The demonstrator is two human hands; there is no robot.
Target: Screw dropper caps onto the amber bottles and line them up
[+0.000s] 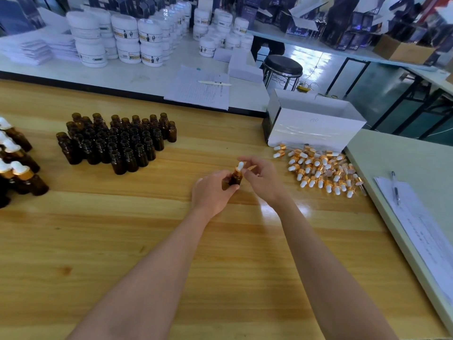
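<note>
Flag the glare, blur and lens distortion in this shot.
Head view: glare whitens the wooden table beside the right wrist. Head view: the right hand blurs with motion at its fingertips on the dropper cap, while the left hand gripping the amber bottle looks sharper. Head view: wide-angle bowing curves the table edges, and the dark boxes at top right smear softly.

Uncapped bottles (115, 141) left, loose caps (323, 170) right, box (313, 128) behind caps

The table (122, 229) was glossy varnished wood, the bottles (117, 141) amber glass, the dropper caps (323, 173) shiny gold-collared with matt white bulbs.
</note>
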